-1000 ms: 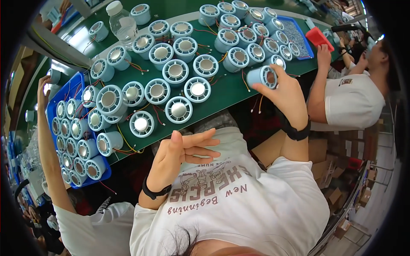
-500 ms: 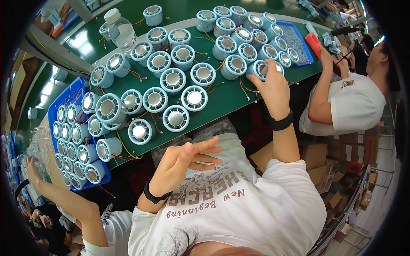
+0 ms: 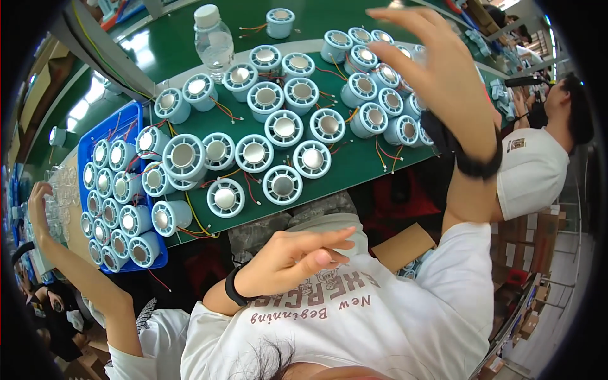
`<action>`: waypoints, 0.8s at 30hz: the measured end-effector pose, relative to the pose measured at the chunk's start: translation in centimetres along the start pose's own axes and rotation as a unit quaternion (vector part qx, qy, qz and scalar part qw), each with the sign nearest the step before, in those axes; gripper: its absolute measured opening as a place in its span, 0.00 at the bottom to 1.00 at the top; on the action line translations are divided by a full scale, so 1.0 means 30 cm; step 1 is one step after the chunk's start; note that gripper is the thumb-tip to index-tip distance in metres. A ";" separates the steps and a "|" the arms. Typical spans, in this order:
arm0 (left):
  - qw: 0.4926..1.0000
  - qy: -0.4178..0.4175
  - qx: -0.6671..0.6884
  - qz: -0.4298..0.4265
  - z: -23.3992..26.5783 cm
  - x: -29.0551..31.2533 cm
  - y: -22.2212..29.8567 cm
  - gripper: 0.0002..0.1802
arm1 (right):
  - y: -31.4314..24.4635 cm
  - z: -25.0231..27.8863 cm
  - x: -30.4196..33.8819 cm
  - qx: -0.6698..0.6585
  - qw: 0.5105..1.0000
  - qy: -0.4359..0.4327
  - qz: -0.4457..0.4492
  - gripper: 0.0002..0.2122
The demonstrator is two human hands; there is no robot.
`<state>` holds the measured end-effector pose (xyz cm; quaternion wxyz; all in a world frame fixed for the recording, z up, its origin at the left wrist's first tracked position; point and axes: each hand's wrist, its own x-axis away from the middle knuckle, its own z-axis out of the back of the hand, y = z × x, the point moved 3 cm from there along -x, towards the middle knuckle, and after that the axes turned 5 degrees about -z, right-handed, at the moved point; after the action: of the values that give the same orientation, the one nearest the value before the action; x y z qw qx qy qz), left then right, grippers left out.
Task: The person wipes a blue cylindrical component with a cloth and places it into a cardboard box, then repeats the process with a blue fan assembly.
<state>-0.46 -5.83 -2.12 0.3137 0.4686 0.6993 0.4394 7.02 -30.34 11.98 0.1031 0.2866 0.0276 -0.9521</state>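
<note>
Light-blue housings stood on the table and in the blue tray, discs seemingly seated.
Your right hand and left hand looked empty, fingers apart; what remained couldn't be told.

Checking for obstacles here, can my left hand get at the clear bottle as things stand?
Likely yes, but only from above: light-blue cylinders stand between the left hand and the clear bottle, while nothing covers its white cap.

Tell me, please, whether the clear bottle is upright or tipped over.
Upright: the clear bottle stands behind the light-blue units, its white cap uppermost.
</note>
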 end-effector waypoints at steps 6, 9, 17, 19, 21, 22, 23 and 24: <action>0.999 0.019 -0.020 -0.022 0.011 0.043 0.034 0.34 | 0.171 -0.530 -0.379 0.033 0.958 -0.283 -0.019 0.35; 0.996 0.070 -0.040 -0.046 0.020 0.087 0.034 0.27 | 0.245 -0.766 -0.430 0.050 0.927 -0.365 -0.073 0.42; 0.990 0.121 0.016 -0.071 0.022 0.126 0.045 0.23 | 0.367 -0.657 -0.377 -0.131 0.942 -0.300 -0.072 0.34; 0.989 0.129 0.021 -0.074 0.014 0.130 0.043 0.24 | 0.247 -0.465 -0.350 -0.193 0.928 -0.304 -0.090 0.33; 0.979 0.156 0.042 -0.124 0.002 0.107 0.047 0.31 | 0.182 -0.339 -0.297 -0.244 0.929 -0.277 -0.032 0.32; 0.973 0.167 0.050 -0.148 -0.002 0.094 0.052 0.35 | 0.152 -0.285 -0.263 -0.274 0.927 -0.254 0.015 0.31; 0.975 0.164 0.052 -0.144 0.002 0.071 0.049 0.35 | 0.110 -0.217 -0.224 -0.275 0.927 -0.255 0.010 0.31; 0.965 0.191 0.039 -0.177 0.012 0.052 0.054 0.40 | 0.049 -0.151 -0.178 -0.313 0.899 -0.306 -0.018 0.31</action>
<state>-0.13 -3.97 -0.84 0.2286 0.2561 0.8348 0.4305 14.13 -30.30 11.16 0.1741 -0.0665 0.2965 -0.9367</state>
